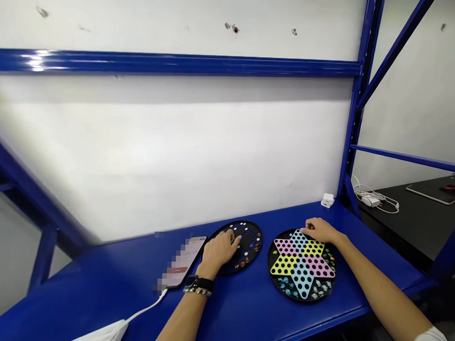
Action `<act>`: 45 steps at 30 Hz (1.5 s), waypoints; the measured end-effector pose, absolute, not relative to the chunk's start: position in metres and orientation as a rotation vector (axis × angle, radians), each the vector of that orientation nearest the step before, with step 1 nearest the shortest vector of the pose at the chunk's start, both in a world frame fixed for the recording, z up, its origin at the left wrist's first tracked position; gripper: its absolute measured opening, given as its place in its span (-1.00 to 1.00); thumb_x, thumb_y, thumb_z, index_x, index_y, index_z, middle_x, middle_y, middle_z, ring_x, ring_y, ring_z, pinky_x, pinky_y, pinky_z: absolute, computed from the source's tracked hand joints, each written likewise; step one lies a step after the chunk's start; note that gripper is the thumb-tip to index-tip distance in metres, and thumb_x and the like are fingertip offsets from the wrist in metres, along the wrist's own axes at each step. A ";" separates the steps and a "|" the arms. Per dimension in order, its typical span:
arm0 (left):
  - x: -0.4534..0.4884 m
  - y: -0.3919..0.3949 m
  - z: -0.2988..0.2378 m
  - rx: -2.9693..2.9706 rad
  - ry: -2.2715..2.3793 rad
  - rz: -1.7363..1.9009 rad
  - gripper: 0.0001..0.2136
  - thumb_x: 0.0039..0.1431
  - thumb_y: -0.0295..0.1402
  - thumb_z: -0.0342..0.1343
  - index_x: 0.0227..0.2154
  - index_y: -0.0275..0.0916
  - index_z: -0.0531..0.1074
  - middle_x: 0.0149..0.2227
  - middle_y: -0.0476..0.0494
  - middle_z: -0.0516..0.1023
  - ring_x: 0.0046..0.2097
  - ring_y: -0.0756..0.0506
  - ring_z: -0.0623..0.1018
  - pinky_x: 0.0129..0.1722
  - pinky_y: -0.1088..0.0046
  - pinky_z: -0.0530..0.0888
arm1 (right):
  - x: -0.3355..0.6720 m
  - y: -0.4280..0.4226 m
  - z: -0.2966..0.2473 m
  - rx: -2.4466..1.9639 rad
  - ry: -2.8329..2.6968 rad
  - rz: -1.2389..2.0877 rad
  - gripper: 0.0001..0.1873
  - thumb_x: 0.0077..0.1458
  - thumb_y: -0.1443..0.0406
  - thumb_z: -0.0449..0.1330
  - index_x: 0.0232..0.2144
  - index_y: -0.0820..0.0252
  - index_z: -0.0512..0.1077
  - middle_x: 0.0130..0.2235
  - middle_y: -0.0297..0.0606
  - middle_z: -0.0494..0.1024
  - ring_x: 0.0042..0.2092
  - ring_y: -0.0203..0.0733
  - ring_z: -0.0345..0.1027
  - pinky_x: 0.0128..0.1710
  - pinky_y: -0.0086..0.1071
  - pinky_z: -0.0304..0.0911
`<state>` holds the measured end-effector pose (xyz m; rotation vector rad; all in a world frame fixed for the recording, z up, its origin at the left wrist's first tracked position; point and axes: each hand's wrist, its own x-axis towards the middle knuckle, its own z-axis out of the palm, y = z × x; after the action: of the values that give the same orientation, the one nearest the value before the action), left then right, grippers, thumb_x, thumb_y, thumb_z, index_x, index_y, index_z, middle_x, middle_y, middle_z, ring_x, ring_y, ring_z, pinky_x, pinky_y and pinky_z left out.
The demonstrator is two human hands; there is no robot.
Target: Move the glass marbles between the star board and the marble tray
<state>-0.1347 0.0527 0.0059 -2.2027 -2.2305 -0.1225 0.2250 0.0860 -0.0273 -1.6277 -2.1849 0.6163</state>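
My left hand (pixel 220 249) reaches over a round black tray (pixel 256 230) with loose marbles around its rim. Its fingers bend down toward the tray, with thumb and forefinger apart and nothing visible between them. To the right lies a Chinese checkers board (pixel 302 265), a star of pink, yellow and blue points full of holes, in a round black base. Several glass marbles (pixel 321 289) lie in the gaps between the star's points. At the board's far edge, by a blue point, my right hand (pixel 320 230) has its fingers curled together; its fingertips are partly hidden.
Left of the tray, a phone (pixel 183 261) lies with a white cable (pixel 148 309) plugged in. A white charger plug (pixel 327 200) stands at the table's back right corner. Blue metal posts (pixel 354 120) frame the blue table (pixel 241 315). Cables (pixel 376 198) lie on a black table at right.
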 end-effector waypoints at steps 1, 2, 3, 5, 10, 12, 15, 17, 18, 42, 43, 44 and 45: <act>-0.131 0.051 0.006 -2.178 -2.192 -0.146 -0.63 0.33 -0.10 -0.14 -0.12 -0.25 0.44 -0.12 -0.29 0.54 -0.12 -0.26 0.57 -0.20 0.28 0.43 | 0.225 0.086 -0.027 -1.630 -2.182 0.623 -0.60 0.14 -0.01 0.12 -0.54 0.15 0.30 -0.47 -0.30 0.47 -0.43 -0.24 0.29 -0.42 -0.40 0.05; -0.127 0.049 0.007 -2.157 -2.148 -0.176 -0.63 0.32 -0.11 -0.13 -0.06 -0.25 0.41 -0.08 -0.29 0.51 -0.09 -0.26 0.55 -0.18 0.29 0.43 | 0.224 0.085 -0.026 -1.632 -2.179 0.627 -0.60 0.13 -0.01 0.12 -0.54 0.15 0.30 -0.47 -0.30 0.48 -0.43 -0.24 0.29 -0.42 -0.40 0.05; -0.121 0.046 0.007 -2.151 -2.097 -0.218 -0.63 0.33 -0.13 -0.12 -0.01 -0.25 0.38 -0.05 -0.30 0.48 -0.05 -0.25 0.53 -0.16 0.30 0.43 | 0.224 0.085 -0.025 -1.634 -2.176 0.627 -0.60 0.13 -0.01 0.12 -0.54 0.15 0.31 -0.46 -0.29 0.48 -0.43 -0.24 0.29 -0.42 -0.40 0.05; -0.105 0.039 0.007 -2.246 -1.979 -0.318 -0.66 0.34 -0.16 -0.12 0.02 -0.23 0.35 -0.02 -0.26 0.45 -0.02 -0.21 0.50 -0.11 0.32 0.42 | 0.224 0.084 -0.024 -1.637 -2.178 0.621 -0.61 0.14 0.00 0.12 -0.54 0.15 0.31 -0.46 -0.29 0.48 -0.42 -0.24 0.29 -0.42 -0.40 0.06; -0.065 0.020 -0.001 -2.776 -1.576 -0.395 -0.74 0.36 -0.23 -0.14 -0.11 -0.11 0.43 -0.08 -0.10 0.45 -0.11 -0.07 0.52 -0.11 0.44 0.40 | 0.224 0.085 -0.024 -1.639 -2.191 0.611 -0.62 0.14 0.02 0.13 -0.54 0.16 0.30 -0.46 -0.29 0.48 -0.41 -0.23 0.31 -0.41 -0.40 0.06; -0.058 0.016 -0.002 -2.806 -1.575 -0.328 -0.76 0.34 -0.26 -0.13 -0.16 -0.11 0.45 -0.11 -0.09 0.45 -0.22 -0.05 0.53 -0.20 0.45 0.41 | 0.224 0.085 -0.024 -1.640 -2.194 0.609 -0.61 0.13 0.01 0.13 -0.55 0.16 0.30 -0.46 -0.29 0.49 -0.41 -0.23 0.31 -0.41 -0.40 0.06; -0.057 0.014 -0.002 -2.788 -1.657 -0.294 -0.80 0.30 -0.28 -0.06 -0.16 -0.10 0.45 -0.17 -0.07 0.46 -0.24 -0.06 0.53 -0.22 0.45 0.40 | 0.224 0.084 -0.024 -1.643 -2.188 0.614 -0.59 0.13 -0.02 0.13 -0.55 0.16 0.31 -0.45 -0.28 0.48 -0.42 -0.24 0.29 -0.43 -0.41 0.04; -0.058 0.014 -0.001 -2.812 -1.688 -0.298 -0.81 0.28 -0.27 -0.04 -0.18 -0.09 0.45 -0.19 -0.06 0.48 -0.21 -0.06 0.53 -0.21 0.46 0.39 | 0.224 0.084 -0.024 -1.644 -2.180 0.617 -0.57 0.12 -0.04 0.13 -0.55 0.16 0.31 -0.45 -0.27 0.49 -0.42 -0.23 0.29 -0.43 -0.41 0.04; -0.059 0.014 0.000 -2.819 -1.702 -0.301 -0.82 0.28 -0.27 -0.04 -0.19 -0.10 0.46 -0.19 -0.06 0.49 -0.21 -0.06 0.53 -0.21 0.46 0.38 | 0.224 0.084 -0.023 -1.646 -2.177 0.621 -0.57 0.11 -0.05 0.14 -0.55 0.16 0.31 -0.45 -0.27 0.49 -0.42 -0.23 0.29 -0.43 -0.40 0.04; -0.113 0.040 0.001 -2.336 -1.955 -0.139 -0.81 0.30 -0.32 -0.07 -0.18 -0.18 0.43 -0.10 -0.19 0.52 -0.05 -0.20 0.49 -0.18 0.33 0.38 | 0.220 0.087 -0.029 -1.412 -2.198 0.564 -0.76 0.07 0.10 0.20 -0.41 0.15 0.42 -0.29 -0.25 0.47 -0.27 -0.18 0.32 -0.24 -0.32 0.23; -0.113 0.040 0.001 -2.340 -1.944 -0.159 -0.81 0.30 -0.31 -0.07 -0.18 -0.18 0.43 -0.09 -0.19 0.52 -0.04 -0.20 0.48 -0.17 0.33 0.38 | 0.220 0.086 -0.029 -1.405 -2.206 0.563 -0.76 0.07 0.09 0.20 -0.42 0.15 0.43 -0.30 -0.24 0.46 -0.27 -0.17 0.32 -0.23 -0.32 0.23; -0.112 0.040 0.000 -2.347 -1.926 -0.185 -0.81 0.30 -0.31 -0.08 -0.17 -0.17 0.43 -0.09 -0.18 0.51 -0.04 -0.20 0.48 -0.17 0.33 0.38 | 0.221 0.086 -0.028 -1.401 -2.213 0.561 -0.75 0.07 0.09 0.20 -0.43 0.15 0.44 -0.29 -0.23 0.46 -0.27 -0.17 0.32 -0.23 -0.32 0.23; -0.110 0.040 0.000 -2.357 -1.909 -0.214 -0.80 0.31 -0.31 -0.08 -0.18 -0.17 0.43 -0.09 -0.17 0.51 -0.04 -0.19 0.48 -0.17 0.33 0.38 | 0.221 0.086 -0.028 -1.401 -2.223 0.561 -0.73 0.08 0.08 0.19 -0.43 0.15 0.45 -0.29 -0.23 0.46 -0.26 -0.16 0.33 -0.22 -0.32 0.23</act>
<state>-0.1095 0.0395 -0.0003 -2.3571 -1.9088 -0.2136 0.2212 0.0861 -0.0279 -1.4007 -2.2228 0.5612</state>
